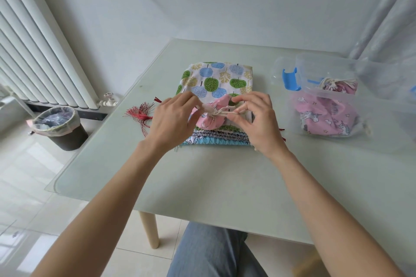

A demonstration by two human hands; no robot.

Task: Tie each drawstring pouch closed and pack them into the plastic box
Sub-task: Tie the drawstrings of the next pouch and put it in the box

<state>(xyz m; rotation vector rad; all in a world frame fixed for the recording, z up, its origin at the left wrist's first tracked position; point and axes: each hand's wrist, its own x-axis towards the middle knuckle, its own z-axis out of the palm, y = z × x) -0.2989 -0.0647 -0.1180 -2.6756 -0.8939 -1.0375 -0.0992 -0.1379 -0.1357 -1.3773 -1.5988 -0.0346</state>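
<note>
Fingers (191, 105) of left hand (167, 119) and right hand (258, 117) pinch cord (225, 112) ends, pulling sideways. Pink pouch (209, 117) between hands, on pouch stack (216, 78), mid-worktop (202, 182). Plastic box (333, 101) nearer right hand.

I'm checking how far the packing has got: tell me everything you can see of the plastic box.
The plastic box is a clear, colourless tub with rounded corners, standing upright and open on the pale table at the person's right, away from both hands. Its lid with blue clips lies just behind it. Inside are gathered pink unicorn-print pouches, one showing a cream drawstring knot near the top.
</note>
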